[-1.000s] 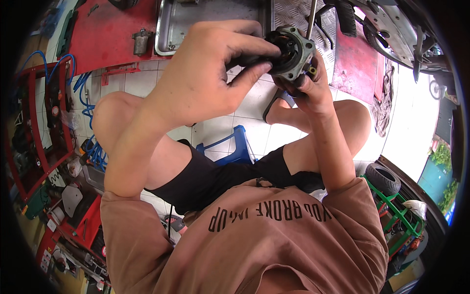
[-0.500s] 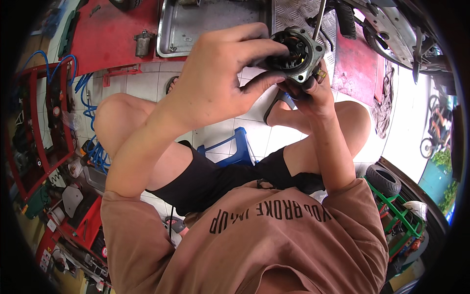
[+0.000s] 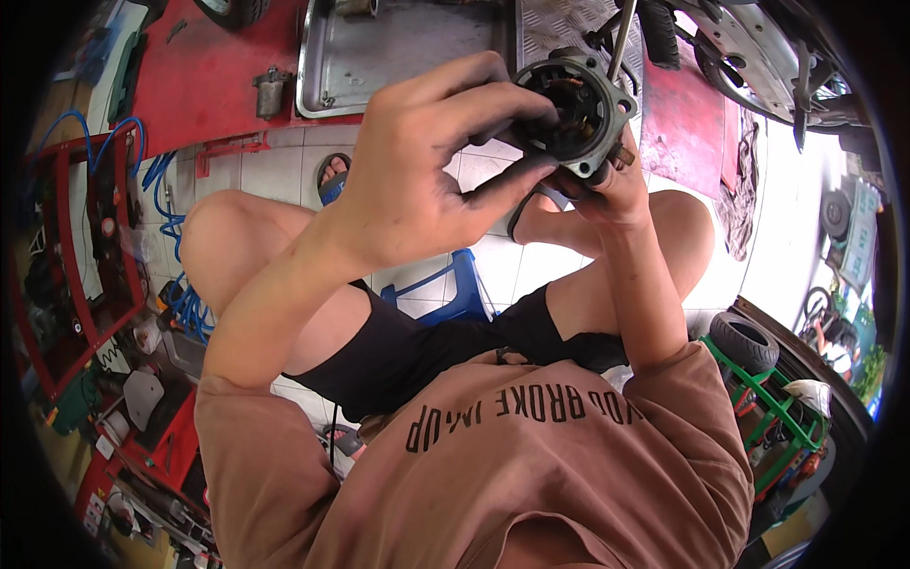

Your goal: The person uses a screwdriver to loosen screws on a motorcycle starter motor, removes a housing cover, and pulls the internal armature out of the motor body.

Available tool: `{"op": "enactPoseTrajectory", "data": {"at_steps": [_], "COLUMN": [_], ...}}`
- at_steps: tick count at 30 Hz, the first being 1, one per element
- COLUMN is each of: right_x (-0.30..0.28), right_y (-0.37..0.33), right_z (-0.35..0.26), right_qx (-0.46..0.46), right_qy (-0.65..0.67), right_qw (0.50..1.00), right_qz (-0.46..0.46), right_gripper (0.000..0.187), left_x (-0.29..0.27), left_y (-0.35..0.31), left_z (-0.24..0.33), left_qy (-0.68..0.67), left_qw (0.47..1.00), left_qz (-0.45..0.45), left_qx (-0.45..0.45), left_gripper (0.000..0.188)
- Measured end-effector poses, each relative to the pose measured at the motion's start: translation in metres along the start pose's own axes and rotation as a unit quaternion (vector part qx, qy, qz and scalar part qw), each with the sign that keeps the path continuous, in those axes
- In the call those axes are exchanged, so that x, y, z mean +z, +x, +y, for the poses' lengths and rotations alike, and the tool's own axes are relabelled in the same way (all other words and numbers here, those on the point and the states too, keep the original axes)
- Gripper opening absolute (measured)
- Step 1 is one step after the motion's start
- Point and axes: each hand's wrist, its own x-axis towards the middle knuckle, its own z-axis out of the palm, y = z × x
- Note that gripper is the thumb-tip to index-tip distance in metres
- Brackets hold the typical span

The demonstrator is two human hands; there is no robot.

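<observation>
- Far left: one dull metal cylinder (image 3: 272, 98) on the red bench (image 3: 204, 76).
- Right of it: one rectangular steel tray (image 3: 417, 47), rim raised.
- Left hand (image 3: 417, 171): blackened fingers bent at the housing (image 3: 595, 121); I cannot tell whether they pinch anything.
- Housing: one, far, right of centre; round grey metal, dark inside, at least two flange holes.
- Right hand (image 3: 616, 194): fingers holding the housing.
- Right: one black rubber tyre (image 3: 744, 343).
</observation>
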Motion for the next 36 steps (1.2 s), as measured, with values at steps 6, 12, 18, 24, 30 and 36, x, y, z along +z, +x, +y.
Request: {"op": "enactPoseTrajectory", "data": {"at_steps": [6, 12, 18, 24, 30, 36], "right_x": [0.010, 0.010, 0.008, 0.007, 0.006, 0.005], "right_y": [0.004, 0.008, 0.008, 0.012, 0.010, 0.011], "right_z": [-0.013, -0.019, -0.022, -0.025, -0.027, -0.018], "right_qx": [-0.049, -0.065, -0.119, -0.212, -0.237, -0.289], "right_qy": [-0.074, -0.132, -0.172, -0.266, -0.318, -0.257], "right_qw": [0.996, 0.988, 0.975, 0.935, 0.913, 0.919], "right_qz": [-0.012, -0.052, -0.079, -0.102, -0.096, -0.079], "right_gripper": [0.106, 0.102, 0.091, 0.082, 0.073, 0.067], "left_x": [-0.009, -0.017, -0.024, -0.027, -0.026, -0.017], "left_y": [0.005, 0.009, 0.006, 0.008, 0.004, -0.005], "left_z": [0.002, 0.003, 0.002, -0.002, -0.003, 0.006], "left_qy": [0.018, 0.048, 0.094, 0.163, 0.158, 0.080], "left_qw": [0.998, 0.997, 0.991, 0.975, 0.972, 0.996], "left_qz": [-0.022, -0.033, -0.064, -0.048, -0.059, -0.022], "left_qx": [0.049, 0.042, 0.069, 0.144, 0.163, 0.041], "left_gripper": [0.031, 0.028, 0.032, 0.041, 0.041, 0.033]}}
